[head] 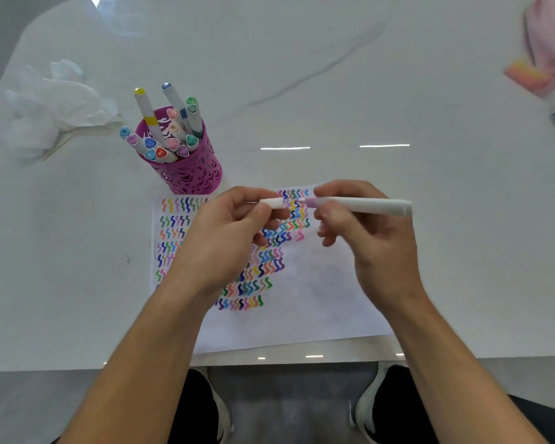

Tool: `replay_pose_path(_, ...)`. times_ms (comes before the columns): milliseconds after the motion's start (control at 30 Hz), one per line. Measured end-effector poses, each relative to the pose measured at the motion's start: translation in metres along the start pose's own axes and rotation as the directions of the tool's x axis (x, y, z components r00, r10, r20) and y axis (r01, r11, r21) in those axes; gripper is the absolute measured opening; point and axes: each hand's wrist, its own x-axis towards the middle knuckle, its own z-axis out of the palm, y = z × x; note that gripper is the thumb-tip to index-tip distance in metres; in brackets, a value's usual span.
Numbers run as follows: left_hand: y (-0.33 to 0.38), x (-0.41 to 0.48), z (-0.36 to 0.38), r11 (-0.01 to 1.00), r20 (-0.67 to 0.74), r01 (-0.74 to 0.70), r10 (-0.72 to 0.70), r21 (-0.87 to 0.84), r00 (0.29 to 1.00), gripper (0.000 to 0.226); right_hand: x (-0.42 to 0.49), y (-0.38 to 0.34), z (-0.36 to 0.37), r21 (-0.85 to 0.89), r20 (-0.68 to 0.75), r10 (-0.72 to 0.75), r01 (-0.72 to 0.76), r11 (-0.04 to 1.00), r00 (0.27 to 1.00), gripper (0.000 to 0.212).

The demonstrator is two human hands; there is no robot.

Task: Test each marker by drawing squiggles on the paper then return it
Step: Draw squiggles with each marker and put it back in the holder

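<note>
Head view: hands (237, 225) (359, 225) hold cap (272, 202) and marker (359, 205) apart.

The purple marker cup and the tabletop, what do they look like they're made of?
The marker cup looks like thin painted metal, possibly plastic: its magenta wall is pierced with cut-out leaf shapes. The tabletop looks like polished marble or a glossy imitation: white with grey veins and sharp reflections of lights.

Uncapped, seemingly pink marker (359, 205) level above squiggle-covered paper (302, 299)
</note>
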Motion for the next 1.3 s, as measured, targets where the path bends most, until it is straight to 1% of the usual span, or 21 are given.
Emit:
replay_pose_path(100, 0.003, -0.003, 0.002, 0.991, 0.056, 0.045, -0.038, -0.129, 0.998, 0.02, 0.001, -0.008, -0.001, 0.058, -0.01, -0.011, 0.011, 0.998, 1.0, 0.017)
replay_pose_path(233, 0.004, -0.004, 0.004, 0.984, 0.112, 0.059, -0.04, -0.17, 0.993, 0.022, 0.001, -0.015, -0.002, 0.064, -0.008, -0.025, 0.025, 0.998, 1.0, 0.017)
replay_pose_path(467, 0.002, -0.002, 0.006, 0.995, 0.117, -0.033, 0.044, -0.091, 0.992, 0.022, 0.002, -0.012, -0.004, 0.07, -0.035, -0.016, 0.019, 0.997, 0.999, 0.002)
replay_pose_path(700, 0.001, 0.0, 0.008, 0.998, 0.12, -0.033, 0.039, -0.057, 0.992, 0.024, 0.004, -0.009, -0.005, 0.118, -0.048, 0.01, -0.004, 0.993, 0.999, 0.009)
replay_pose_path(833, 0.0, 0.0, 0.01, 0.998, 0.149, -0.036, 0.044, -0.059, 0.988, 0.026, 0.005, -0.006, -0.005, 0.073, -0.042, 0.032, -0.028, 0.997, 0.999, 0.006)
replay_pose_path(933, 0.0, -0.001, 0.012, 0.997, 0.173, -0.045, 0.054, -0.056, 0.983, 0.025, 0.004, -0.002, -0.005, 0.042, -0.031, 0.043, -0.042, 0.998, 0.999, 0.007)
replay_pose_path(1133, -0.002, 0.001, 0.01, 0.999, 0.17, -0.048, 0.051, -0.025, 0.984, 0.023, 0.006, 0.0, -0.006, 0.05, -0.019, 0.057, -0.056, 0.997, 0.998, 0.008)
replay_pose_path(1300, -0.004, -0.001, 0.014, 0.988, 0.123, -0.138, 0.129, 0.067, 0.984, 0.026, 0.006, 0.0, -0.005, 0.1, 0.005, 0.067, -0.067, 0.993, 0.998, 0.009)
